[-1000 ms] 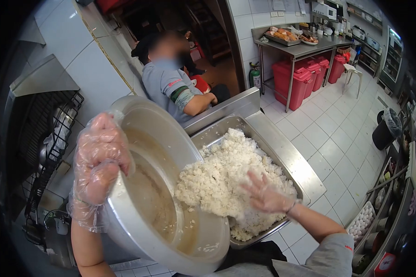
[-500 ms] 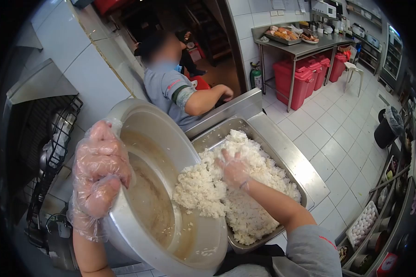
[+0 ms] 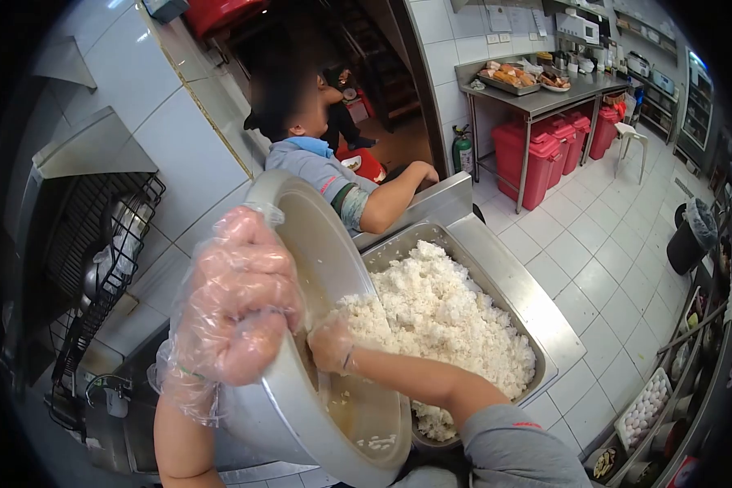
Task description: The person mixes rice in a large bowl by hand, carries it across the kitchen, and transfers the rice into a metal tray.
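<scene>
A large metal pot [image 3: 260,416] is tipped toward the right, with my left hand [image 3: 240,305] in a clear plastic glove closed on its rim. My right hand [image 3: 331,343], also gloved, reaches inside the pot beside a clump of rice at its lower lip. Blur and the pot hide its fingers. White cooked rice [image 3: 455,325] is heaped in a deep steel tray [image 3: 547,370] to the right, under the pot's lip. A few grains cling to the pot's inner wall.
Another person [image 3: 325,175] in a grey shirt is just beyond the tray. A black wire rack [image 3: 98,260] hangs at left. Farther off are a steel table [image 3: 545,99], red bins [image 3: 529,159], a fire extinguisher [image 3: 462,150] and an egg tray [image 3: 644,413].
My right hand has moved left from the rice in the tray into the pot. The left hand and pot have shifted right, and less rice shows at the pot's lip.
</scene>
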